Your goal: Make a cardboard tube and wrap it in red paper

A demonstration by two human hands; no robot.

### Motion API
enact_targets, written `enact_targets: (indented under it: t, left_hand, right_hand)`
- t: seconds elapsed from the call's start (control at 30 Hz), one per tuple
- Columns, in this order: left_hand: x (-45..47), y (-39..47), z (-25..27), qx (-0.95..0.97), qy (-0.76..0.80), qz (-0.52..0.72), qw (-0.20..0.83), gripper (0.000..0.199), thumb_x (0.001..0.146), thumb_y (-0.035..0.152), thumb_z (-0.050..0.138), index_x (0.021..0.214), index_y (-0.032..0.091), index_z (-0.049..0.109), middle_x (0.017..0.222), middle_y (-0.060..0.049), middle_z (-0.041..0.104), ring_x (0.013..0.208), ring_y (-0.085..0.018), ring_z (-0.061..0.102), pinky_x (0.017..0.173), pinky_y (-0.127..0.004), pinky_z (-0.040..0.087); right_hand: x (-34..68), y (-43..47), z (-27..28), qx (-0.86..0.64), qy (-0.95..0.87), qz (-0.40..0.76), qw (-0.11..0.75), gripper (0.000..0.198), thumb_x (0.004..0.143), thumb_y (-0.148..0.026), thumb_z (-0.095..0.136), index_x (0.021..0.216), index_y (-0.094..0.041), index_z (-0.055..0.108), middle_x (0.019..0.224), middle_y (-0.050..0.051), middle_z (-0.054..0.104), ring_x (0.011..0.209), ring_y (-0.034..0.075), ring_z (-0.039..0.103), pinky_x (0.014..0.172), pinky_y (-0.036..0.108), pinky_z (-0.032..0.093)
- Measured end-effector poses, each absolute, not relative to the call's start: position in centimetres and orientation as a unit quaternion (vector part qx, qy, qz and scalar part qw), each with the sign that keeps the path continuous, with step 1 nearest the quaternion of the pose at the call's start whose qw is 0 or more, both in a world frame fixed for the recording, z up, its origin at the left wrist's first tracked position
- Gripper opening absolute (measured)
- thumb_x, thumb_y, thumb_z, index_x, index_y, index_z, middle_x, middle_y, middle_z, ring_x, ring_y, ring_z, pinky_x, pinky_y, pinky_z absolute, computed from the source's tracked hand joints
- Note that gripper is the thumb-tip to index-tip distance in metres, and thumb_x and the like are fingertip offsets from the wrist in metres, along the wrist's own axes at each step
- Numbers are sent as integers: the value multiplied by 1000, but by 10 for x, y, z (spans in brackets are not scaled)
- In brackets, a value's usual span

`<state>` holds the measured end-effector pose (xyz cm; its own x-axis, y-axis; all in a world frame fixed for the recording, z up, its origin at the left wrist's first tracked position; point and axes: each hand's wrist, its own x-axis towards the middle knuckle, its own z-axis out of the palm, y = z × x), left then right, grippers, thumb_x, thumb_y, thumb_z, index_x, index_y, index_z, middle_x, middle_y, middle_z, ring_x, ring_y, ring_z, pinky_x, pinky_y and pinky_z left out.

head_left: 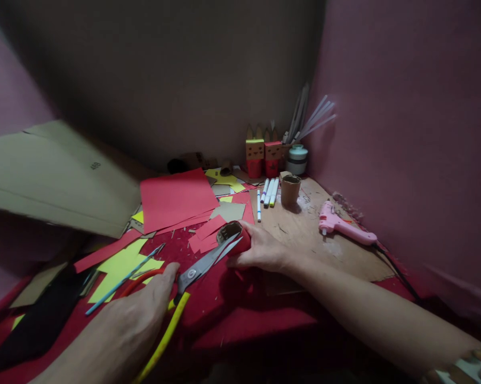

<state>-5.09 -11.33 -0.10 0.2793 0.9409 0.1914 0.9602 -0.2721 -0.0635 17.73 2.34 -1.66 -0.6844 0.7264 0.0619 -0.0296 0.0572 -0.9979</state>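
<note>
My left hand (144,304) is closed around the handles of a pair of scissors (202,268) with red and yellow grips. The blades are slightly parted and reach to the rim of a cardboard tube (243,240) with a red outer wrap. My right hand (260,248) grips that tube from the right side, its open end turned toward the blades. Cut pieces of red paper (208,234) lie just behind the tube. A light blue pencil or brush (124,280) rests on yellow paper (116,272) beyond my left hand.
A pink glue gun (344,226) lies on a cardboard sheet (296,240) at right, near several markers (269,192) and a brown tube (290,192). Two decorated tube figures (255,157) stand behind. Red sheets (178,200) and a large cardboard panel (60,170) are at left.
</note>
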Motion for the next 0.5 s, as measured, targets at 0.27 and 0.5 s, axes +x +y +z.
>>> enact_targets:
  t: [0.27,0.5]
  left_hand:
    - [-67,-119,-25,-806,-563,-40,178,48,84,16,31,129,7,47,111,-21,67,85,-30,69,63,-37,57]
    - [-46,-113,1,-824,-561,7,77,50,84,13,24,123,-2,51,99,-23,70,74,-26,71,56,-30,58]
  right_hand:
    - [176,23,-19,-255,-661,620,336,39,54,-11,74,88,-19,57,76,-4,60,67,13,56,64,26,47]
    - [173,23,-27,-250,-689,578,359,39,59,-17,74,93,-20,55,82,-2,60,74,14,56,71,27,47]
